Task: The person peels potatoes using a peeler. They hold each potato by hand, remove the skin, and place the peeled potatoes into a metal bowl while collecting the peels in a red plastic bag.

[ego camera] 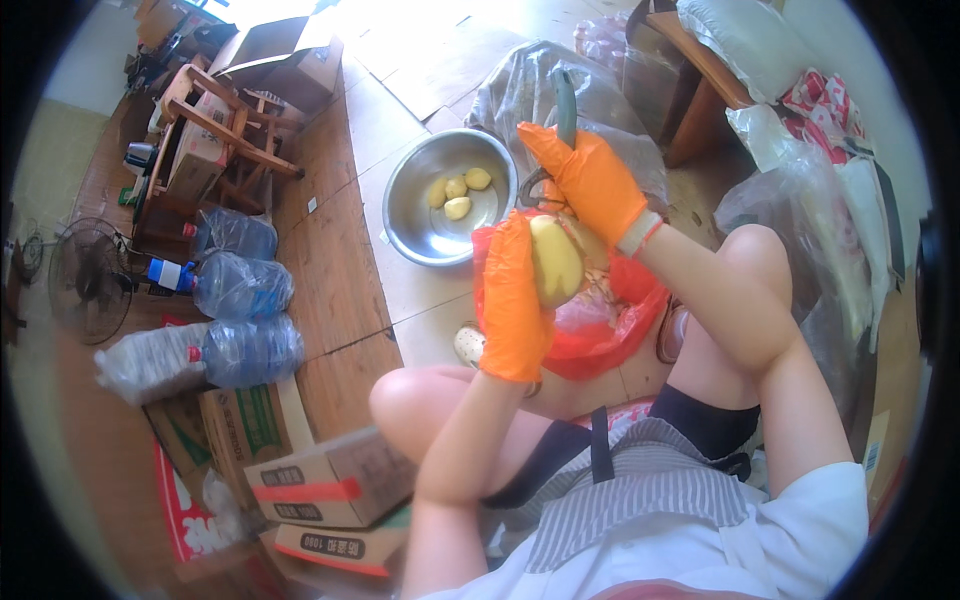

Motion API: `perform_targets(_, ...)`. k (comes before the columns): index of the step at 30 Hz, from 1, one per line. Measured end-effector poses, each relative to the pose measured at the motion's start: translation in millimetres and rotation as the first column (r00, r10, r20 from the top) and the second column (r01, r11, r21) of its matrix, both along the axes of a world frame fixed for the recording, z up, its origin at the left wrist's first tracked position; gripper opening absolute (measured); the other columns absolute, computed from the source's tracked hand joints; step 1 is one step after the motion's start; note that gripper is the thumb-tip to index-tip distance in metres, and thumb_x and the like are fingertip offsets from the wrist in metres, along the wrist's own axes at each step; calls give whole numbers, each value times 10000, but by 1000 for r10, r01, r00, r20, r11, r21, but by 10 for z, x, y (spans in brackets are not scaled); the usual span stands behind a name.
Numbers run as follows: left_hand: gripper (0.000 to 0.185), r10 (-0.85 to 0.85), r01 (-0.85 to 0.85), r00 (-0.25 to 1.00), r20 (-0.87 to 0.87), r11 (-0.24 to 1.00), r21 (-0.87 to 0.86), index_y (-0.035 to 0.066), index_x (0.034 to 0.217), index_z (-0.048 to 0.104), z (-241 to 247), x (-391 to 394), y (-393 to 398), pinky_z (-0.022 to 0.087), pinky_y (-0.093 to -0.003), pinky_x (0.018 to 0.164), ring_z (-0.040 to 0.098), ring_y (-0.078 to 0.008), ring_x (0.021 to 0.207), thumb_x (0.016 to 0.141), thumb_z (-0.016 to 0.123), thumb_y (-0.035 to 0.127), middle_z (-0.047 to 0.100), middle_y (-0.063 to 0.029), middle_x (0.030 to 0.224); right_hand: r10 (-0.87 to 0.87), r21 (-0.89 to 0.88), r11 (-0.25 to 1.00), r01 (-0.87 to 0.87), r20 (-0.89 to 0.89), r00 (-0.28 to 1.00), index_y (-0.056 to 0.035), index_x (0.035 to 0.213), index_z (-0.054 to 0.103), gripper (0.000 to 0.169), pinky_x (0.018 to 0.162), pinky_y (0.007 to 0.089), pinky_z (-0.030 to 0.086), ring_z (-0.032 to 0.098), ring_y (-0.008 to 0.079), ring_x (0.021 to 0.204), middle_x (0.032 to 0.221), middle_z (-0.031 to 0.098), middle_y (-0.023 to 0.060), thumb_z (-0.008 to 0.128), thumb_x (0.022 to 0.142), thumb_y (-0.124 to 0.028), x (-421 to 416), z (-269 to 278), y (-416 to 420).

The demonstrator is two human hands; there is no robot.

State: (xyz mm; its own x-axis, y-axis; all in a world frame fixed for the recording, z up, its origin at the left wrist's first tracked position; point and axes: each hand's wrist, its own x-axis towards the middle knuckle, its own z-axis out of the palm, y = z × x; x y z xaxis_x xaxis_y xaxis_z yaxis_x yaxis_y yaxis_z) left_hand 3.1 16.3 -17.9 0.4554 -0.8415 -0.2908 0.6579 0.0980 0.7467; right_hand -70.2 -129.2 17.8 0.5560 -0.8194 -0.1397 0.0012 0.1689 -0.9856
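Note:
Both of my hands wear orange gloves. My left hand (516, 300) is closed around a large peeled potato (556, 261), which shows pale yellow with some darker patches. Above it, my right hand (589, 176) grips a peeler (565, 109) by its green handle; the peeler's curved metal head is beside the potato's upper end, and whether it touches cannot be told. Under my hands lies an open red plastic bag (645, 289) with peelings (600, 289) in it. Just to the left, a steel basin (397, 199) holds several peeled potatoes (457, 208).
A large clear plastic bag (517, 75) stands behind the basin. Water jugs (244, 285), a fan (90, 281) and an upturned wooden stool (225, 124) are at the left. Cardboard boxes (330, 480) lie at lower left. A wooden piece of furniture (701, 56) with plastic bags is at the right.

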Motion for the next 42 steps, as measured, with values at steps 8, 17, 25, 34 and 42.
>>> perform_targets(8, 455, -10, -3, 955, -296, 999, -44, 111, 1392, 546, 150, 105, -76, 654, -393, 857, 704, -202, 1027, 1056, 629, 405, 661, -77, 1271, 38, -277, 961, -9, 99, 994, -48, 1023, 744, 337, 670, 321, 509, 657, 169, 718, 821, 699, 76, 715, 995, -383, -56, 79, 330)
perform_targets(17, 454, -148, 139, 982, -117, 987, -84, 104, 1404, 553, 207, 111, -67, 625, -352, 738, 702, -182, 1033, 1056, 625, 386, 674, -71, 1245, 1, -378, 926, 11, 32, 999, 17, 848, 676, 457, 668, 387, 543, 715, 286, 710, 777, 693, 147, 672, 991, -417, 28, -20, 315)
perform_targets(25, 414, 1, 0, 1000, -21, 1000, 11, 94, 1318, 573, 73, -48, -21, 611, -342, 655, 717, -206, 923, 1049, 634, 403, 697, -67, 1128, -114, 88, 991, 103, 128, 985, -12, 945, 673, 480, 606, 285, 496, 605, 110, 620, 772, 665, 41, 700, 974, -489, 2, -48, 16)
perform_targets(34, 426, 46, -52, 901, -431, 999, -2, 112, 1309, 613, 175, 99, -143, 669, -311, 685, 753, -199, 936, 1023, 667, 423, 728, -67, 1165, 25, -364, 931, -11, 34, 999, 17, 950, 715, 488, 690, 358, 533, 675, 207, 717, 780, 713, 104, 746, 945, -470, 17, -71, 388)
perform_targets(42, 377, -98, 88, 952, -289, 995, -49, 130, 1321, 612, 85, 65, -23, 556, -253, 473, 738, -160, 807, 1046, 633, 387, 727, -36, 1111, -82, -10, 996, 84, 134, 988, 27, 992, 704, 485, 680, 357, 531, 696, 201, 729, 779, 706, 102, 677, 984, -457, 43, 172, 328)
